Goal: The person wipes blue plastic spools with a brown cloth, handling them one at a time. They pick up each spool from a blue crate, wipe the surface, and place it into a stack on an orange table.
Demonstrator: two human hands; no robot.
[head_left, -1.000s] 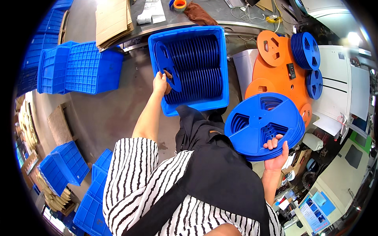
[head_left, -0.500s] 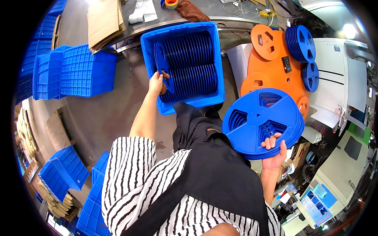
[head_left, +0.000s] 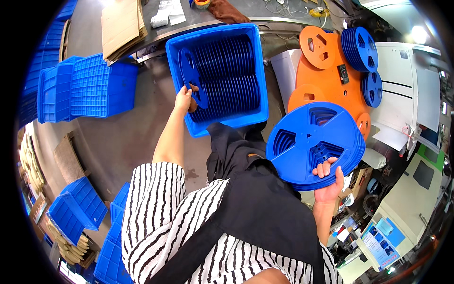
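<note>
- Head view: left hand [head_left: 183,98] pinches the outermost blue reel flange [head_left: 191,75], standing edgewise along the left edge of the blue tote [head_left: 263,80].
- Right hand [head_left: 329,186], well apart, clamps the blue flange stack [head_left: 309,136] beyond the tote's near-right corner.

A grey floor [head_left: 137,137] is stretching below a grey bench [head_left: 195,18]. A bright light [head_left: 419,34] is glowing near a white cabinet [head_left: 395,61].
</note>
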